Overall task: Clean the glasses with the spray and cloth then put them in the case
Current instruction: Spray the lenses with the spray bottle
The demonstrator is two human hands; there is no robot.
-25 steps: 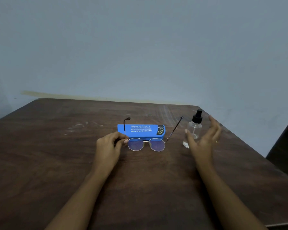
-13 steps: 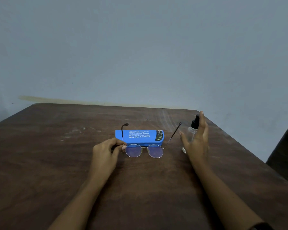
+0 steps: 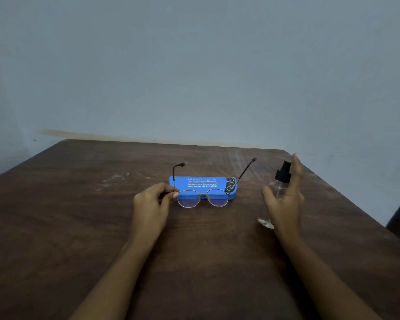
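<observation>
- Dark brown wood forms the table [image 3: 79, 227] in the head view, with pale scuff marks toward its far edge; a plain grey-blue wall [image 3: 194, 65] stands behind it.
- Blue glasses case [image 3: 202, 184], closed, lies flat at mid-table with white lettering on its lid.
- Glasses [image 3: 202, 198], thin metal frame with round lenses, sit just in front of the case. The lenses face the camera and overlap the case's near edge. Both temples are unfolded and point away toward the wall. Whether the frame rests on the table cannot be told.
- Left hand [image 3: 151, 202]: fingers curled, thumb and forefinger pinching the glasses at their left hinge.
- Spray bottle [image 3: 280, 185], clear with a black pump cap, stands tilted to the right of the case, well apart from it.
- Right hand [image 3: 284, 204]: spread wide about the spray bottle, thumb on the near left side, fingers nearly straight and reaching up beside the cap. Contact with the bottle cannot be confirmed.
</observation>
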